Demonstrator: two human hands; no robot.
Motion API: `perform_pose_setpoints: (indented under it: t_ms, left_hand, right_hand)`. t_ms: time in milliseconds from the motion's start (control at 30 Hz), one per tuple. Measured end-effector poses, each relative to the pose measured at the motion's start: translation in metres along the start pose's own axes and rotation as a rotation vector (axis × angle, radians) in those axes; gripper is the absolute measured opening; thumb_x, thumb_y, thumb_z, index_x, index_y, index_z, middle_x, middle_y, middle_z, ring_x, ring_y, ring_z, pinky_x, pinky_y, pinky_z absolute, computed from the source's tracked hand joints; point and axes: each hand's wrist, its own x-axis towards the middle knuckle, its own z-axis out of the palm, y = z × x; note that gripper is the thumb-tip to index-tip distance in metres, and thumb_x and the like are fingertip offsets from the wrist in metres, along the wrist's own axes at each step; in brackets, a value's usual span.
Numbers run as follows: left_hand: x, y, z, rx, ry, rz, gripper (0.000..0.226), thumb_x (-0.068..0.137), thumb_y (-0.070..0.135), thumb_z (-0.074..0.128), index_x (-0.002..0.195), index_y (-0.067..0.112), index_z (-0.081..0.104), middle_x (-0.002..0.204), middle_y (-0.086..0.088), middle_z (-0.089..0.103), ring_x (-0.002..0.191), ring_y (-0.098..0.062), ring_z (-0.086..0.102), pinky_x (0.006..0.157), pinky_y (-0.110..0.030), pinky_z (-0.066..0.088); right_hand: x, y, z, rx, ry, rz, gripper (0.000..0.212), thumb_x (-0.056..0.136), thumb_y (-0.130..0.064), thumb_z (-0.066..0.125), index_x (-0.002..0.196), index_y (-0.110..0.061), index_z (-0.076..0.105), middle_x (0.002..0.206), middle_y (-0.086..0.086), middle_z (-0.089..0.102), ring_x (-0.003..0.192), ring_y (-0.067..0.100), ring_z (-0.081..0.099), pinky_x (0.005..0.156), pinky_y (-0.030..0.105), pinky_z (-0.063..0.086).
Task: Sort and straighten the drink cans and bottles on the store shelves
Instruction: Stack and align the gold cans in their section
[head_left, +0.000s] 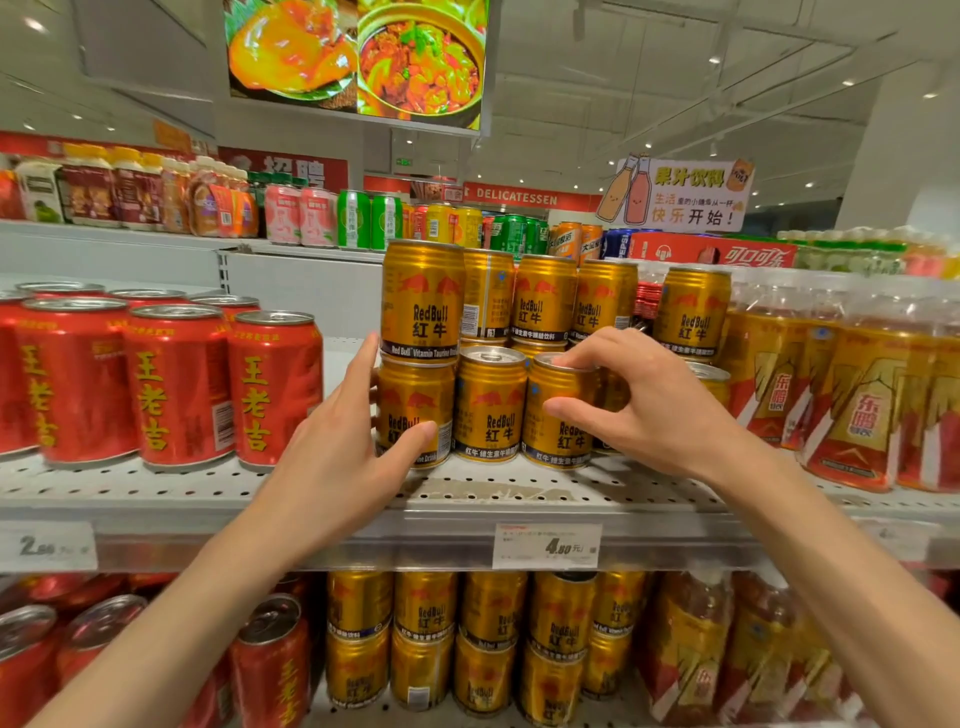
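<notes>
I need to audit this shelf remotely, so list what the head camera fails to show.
- Gold Red Bull can: label partly covered by the right hand.
- Bottom-left Red Bull can: lower label hidden by the left hand.
- Left price tag: blurred.
- Red cans row: cut off at left edge.

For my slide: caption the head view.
Left hand touches a stacked gold can; right hand grips a neighbouring gold can.

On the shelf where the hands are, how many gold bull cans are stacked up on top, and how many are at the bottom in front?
Top-layer gold cans: 5
Bottom front gold cans: 3, one gripped by the right hand
Total: 8
More bottom cans sit behind, too hidden to count.
</notes>
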Motion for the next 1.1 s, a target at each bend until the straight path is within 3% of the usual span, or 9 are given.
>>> perform_pose_setpoints:
  t_ms: [133, 300, 367, 433, 533, 700, 767, 933, 1100]
  left_hand:
    - [-0.005, 0.003, 0.003, 0.079, 0.127, 0.068, 0.096, 0.087, 0.039, 0.072, 0.16, 0.025, 0.011, 0.156, 0.005, 0.039, 0.135, -0.006, 0.044, 0.107, -0.032, 0.042]
    - [-0.012, 0.011, 0.005, 0.113, 0.329, 0.202, 0.077, 0.087, 0.032, 0.073, 0.151, 0.012, 0.034, 0.143, -0.01, 0.041, 0.129, -0.021, 0.047, 0.106, -0.041, 0.047]
    - [-0.012, 0.023, 0.006, 0.225, 0.368, 0.278, 0.067, 0.086, 0.03, 0.069, 0.144, 0.007, 0.045, 0.138, -0.014, 0.046, 0.126, -0.025, 0.047, 0.108, -0.037, 0.042]
    - [-0.007, 0.043, 0.011, 0.302, 0.337, 0.366, 0.057, 0.086, 0.029, 0.067, 0.136, 0.005, 0.054, 0.132, -0.015, 0.051, 0.122, -0.027, 0.049, 0.107, -0.031, 0.039]
    - [0.01, 0.071, 0.03, 0.414, 0.181, 0.45, 0.047, 0.087, 0.034, 0.066, 0.127, 0.01, 0.062, 0.129, -0.009, 0.056, 0.121, -0.026, 0.051, 0.099, -0.043, 0.047]
    - [0.047, 0.097, 0.058, 0.507, -0.072, 0.416, 0.056, 0.094, 0.056, 0.05, 0.142, 0.027, 0.049, 0.144, 0.008, 0.049, 0.136, -0.013, 0.039, 0.115, -0.041, 0.034]
    - [0.056, 0.098, 0.065, 0.492, -0.133, 0.377, 0.053, 0.095, 0.058, 0.05, 0.142, 0.033, 0.048, 0.145, 0.014, 0.049, 0.136, -0.008, 0.037, 0.113, -0.036, 0.03]
    - [0.058, 0.093, 0.07, 0.477, -0.131, 0.34, 0.051, 0.093, 0.058, 0.053, 0.139, 0.036, 0.052, 0.136, 0.016, 0.056, 0.128, -0.009, 0.044, 0.107, -0.037, 0.034]
    - [0.055, 0.095, 0.073, 0.462, -0.117, 0.311, 0.056, 0.088, 0.061, 0.044, 0.137, 0.035, 0.054, 0.132, 0.016, 0.059, 0.124, -0.011, 0.047, 0.103, -0.038, 0.04]
  right_hand:
    - [-0.005, 0.002, -0.001, 0.031, 0.015, -0.027, 0.045, 0.088, -0.051, 0.064, 0.123, -0.023, 0.069, 0.112, -0.011, 0.067, 0.105, 0.009, 0.056, 0.094, 0.03, 0.049]
    - [-0.003, 0.011, -0.023, 0.043, -0.09, -0.05, 0.041, 0.097, -0.04, 0.06, 0.137, -0.028, 0.061, 0.129, -0.016, 0.061, 0.123, 0.004, 0.051, 0.107, 0.028, 0.041]
    - [-0.001, 0.021, -0.036, 0.039, -0.052, -0.052, 0.039, 0.099, -0.034, 0.06, 0.137, -0.026, 0.059, 0.137, -0.012, 0.059, 0.129, 0.005, 0.049, 0.112, 0.031, 0.04]
    - [0.0, 0.034, -0.048, -0.015, -0.029, -0.022, 0.038, 0.1, -0.033, 0.058, 0.137, -0.024, 0.059, 0.139, -0.009, 0.058, 0.131, 0.008, 0.048, 0.111, 0.028, 0.037]
    - [0.002, 0.051, -0.06, -0.125, -0.13, 0.052, 0.042, 0.099, -0.04, 0.058, 0.139, -0.025, 0.056, 0.142, -0.007, 0.056, 0.132, 0.01, 0.048, 0.105, 0.025, 0.036]
    - [0.011, 0.059, -0.058, -0.101, -0.323, 0.074, 0.053, 0.094, -0.051, 0.063, 0.141, -0.029, 0.053, 0.145, -0.006, 0.055, 0.129, 0.014, 0.053, 0.106, 0.033, 0.045]
    - [0.017, 0.06, -0.056, -0.097, -0.349, 0.073, 0.052, 0.092, -0.053, 0.065, 0.138, -0.03, 0.054, 0.147, -0.004, 0.054, 0.13, 0.017, 0.052, 0.107, 0.038, 0.046]
    - [0.017, 0.067, -0.049, -0.062, -0.377, 0.081, 0.055, 0.087, -0.051, 0.072, 0.135, -0.034, 0.052, 0.145, -0.004, 0.054, 0.129, 0.017, 0.052, 0.106, 0.042, 0.047]
    - [0.01, 0.074, -0.069, -0.122, -0.45, 0.131, 0.076, 0.083, -0.062, 0.07, 0.147, -0.031, 0.042, 0.146, -0.004, 0.05, 0.13, 0.017, 0.051, 0.106, 0.038, 0.046]
